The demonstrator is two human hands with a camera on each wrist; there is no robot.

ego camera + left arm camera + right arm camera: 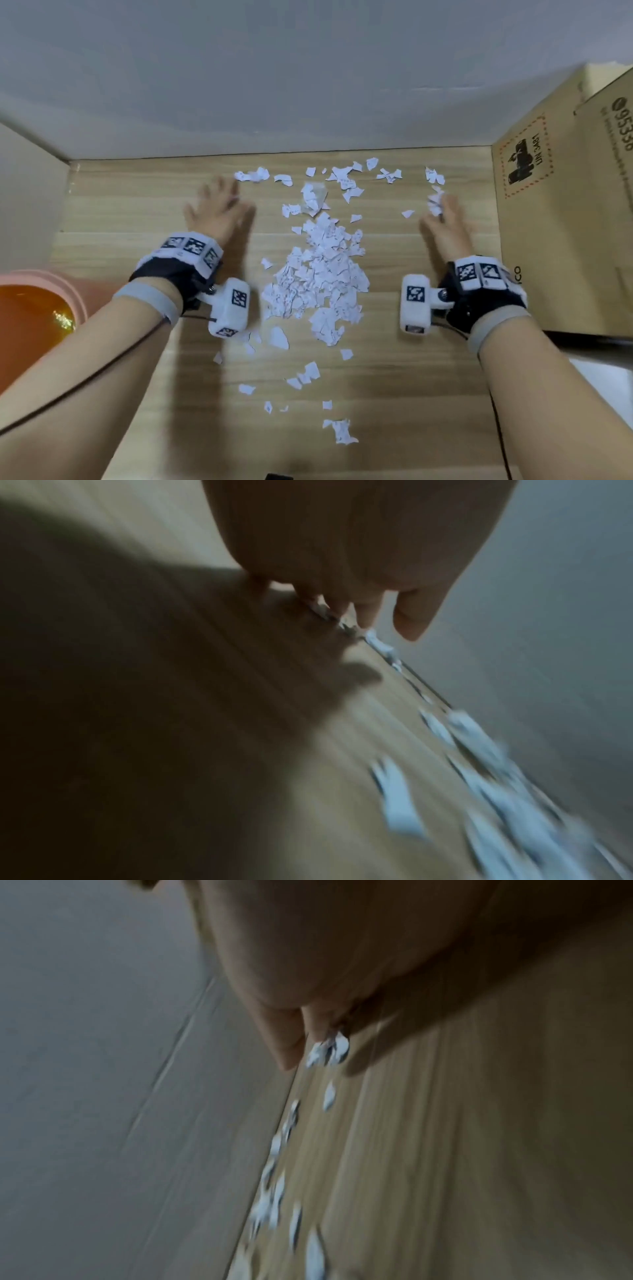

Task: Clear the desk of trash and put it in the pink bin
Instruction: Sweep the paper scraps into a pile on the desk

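Torn white paper scraps cover the middle of the wooden tabletop, heaped thickest at the centre of the head view; looser bits trail toward the lower centre, and a scattered row lies along the upper edge beside the grey wall. The left hand lies palm down at the centre left of the frame, its grip spread flat with straight fingers whose tips touch the scraps nearest the wall; the left wrist view shows those fingertips against blurred scraps where tabletop meets wall. The right hand lies at the centre right, fingers extended and pressing a small clump of scraps; the right wrist view shows the clump just beside its fingertips, motion-blurred. The pink bin stands at the left edge of the frame, below the tabletop's level, something orange inside. A cardboard box stands at the right edge.
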